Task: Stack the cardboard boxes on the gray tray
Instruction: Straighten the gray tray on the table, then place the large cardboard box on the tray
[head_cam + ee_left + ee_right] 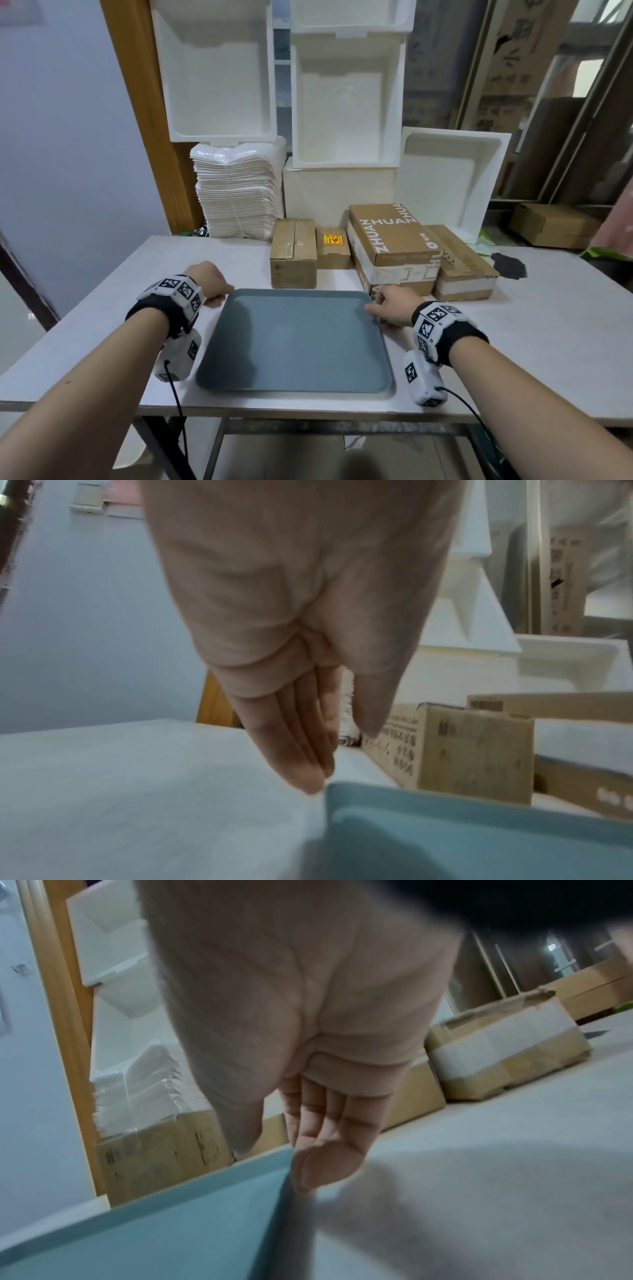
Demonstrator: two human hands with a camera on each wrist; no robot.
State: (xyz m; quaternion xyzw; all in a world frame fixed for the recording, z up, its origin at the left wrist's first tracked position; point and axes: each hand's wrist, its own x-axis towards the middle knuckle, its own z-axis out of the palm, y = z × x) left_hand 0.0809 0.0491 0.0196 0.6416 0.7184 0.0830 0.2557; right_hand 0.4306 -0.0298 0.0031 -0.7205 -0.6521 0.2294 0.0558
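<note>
The gray tray [294,370] lies flat on the table near its front edge, with nothing on it. My left hand [219,294] is at the tray's far left corner, its fingers [301,764] straight and pointing down at the table beside the tray [445,831]. My right hand [380,308] is at the tray's far right edge [171,1218], straight fingers [318,1161] touching the rim. Neither hand holds anything. Behind the tray stand a brown box [293,253], a small labelled box [333,247], a large ZHUAN box [394,233] and a long taped box [462,263].
White foam trays [346,102] lean against the back wall, with a pile of white packaging [236,195] at the back left. A black object [510,265] lies on the table [102,308] at the right. Another cardboard box [555,224] sits beyond the table.
</note>
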